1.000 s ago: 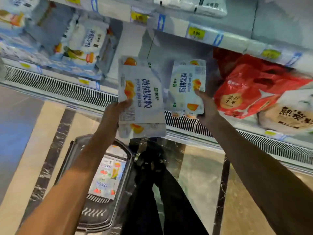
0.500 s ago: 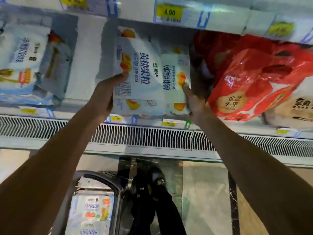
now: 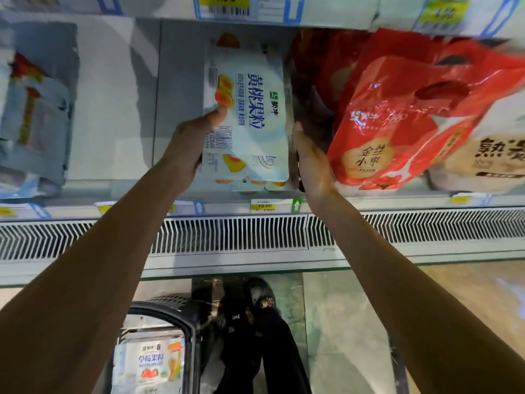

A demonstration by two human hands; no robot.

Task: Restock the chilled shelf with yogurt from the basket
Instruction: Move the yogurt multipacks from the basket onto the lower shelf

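Observation:
A white yellow-peach yogurt multipack point(image 3: 255, 115) lies on the chilled shelf point(image 3: 127, 194), on top of a second pack whose cups point(image 3: 255, 184) peek out below it. My left hand point(image 3: 190, 146) grips the top pack's left edge, thumb on its face. Along the stack's right side lies my right hand point(image 3: 312, 163), its fingers hidden underneath. At the bottom, the dark basket point(image 3: 193, 322) holds a strawberry yogurt pack point(image 3: 153, 362).
Red bags point(image 3: 397, 123) crowd the stack's right side, beside a white and brown bag point(image 3: 497, 157). Blue-white packs point(image 3: 34, 109) sit at the far left, with a bare gap of shelf between. An upper shelf edge point(image 3: 341, 12) hangs above; a vent grille point(image 3: 227, 234) runs below.
Both hands carried the two packs forward onto the shelf. The right-hand pack slid beneath the left-hand pack, so they now form one stack next to the red bags.

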